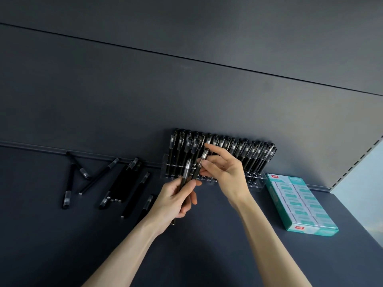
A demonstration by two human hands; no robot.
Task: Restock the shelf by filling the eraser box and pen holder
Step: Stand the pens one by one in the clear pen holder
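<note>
Just beyond our fingertips, the pen holder (256, 182) stands against the back wall. Its rear rows are packed with capped black pens, while the front holes, below and to the right of our right fingers, look empty. Our right hand (226, 172) pinches 1 pen (204, 156) between thumb and fingertips, cap up, close to the standing pens. Our left hand (176, 204), just below it, has its fingers curled round another pen (187, 168); whether it grips more than 1 we cannot tell. Well to the left of the left fingers, several loose pens (132, 183) lie scattered on the shelf (207, 245). Well to the right of the right fingers sits the eraser box (315, 230), which looks full. We judge the erasers done and the pens well along, with the front holes and the loose pens left.
</note>
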